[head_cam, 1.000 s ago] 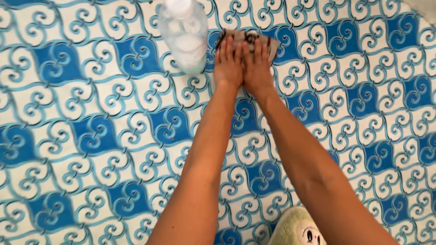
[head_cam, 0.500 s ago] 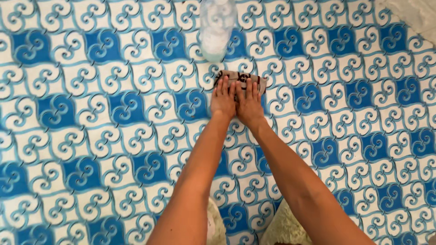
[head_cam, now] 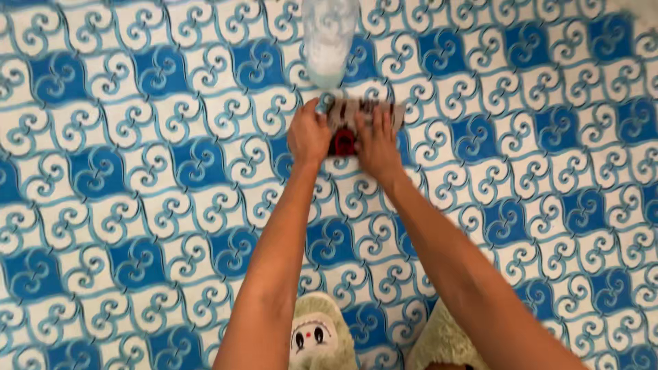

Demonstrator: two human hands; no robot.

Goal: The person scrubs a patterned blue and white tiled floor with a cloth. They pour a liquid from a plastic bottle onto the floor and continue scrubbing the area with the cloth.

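Fingers (head_cam: pixel 322 109) now parted, gripping cloth (head_cam: pixel 346 123) edges

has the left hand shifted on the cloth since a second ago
Yes. The left hand has slid left off the right hand, to the cloth's left edge, judged against the bottle.

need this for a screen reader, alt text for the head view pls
Two bare hands press a small patterned cloth on a blue-and-white tiled floor; the left hand grips its edge, the right hand lies flat. A clear plastic bottle stands just beyond; fuzzy slippers show below.
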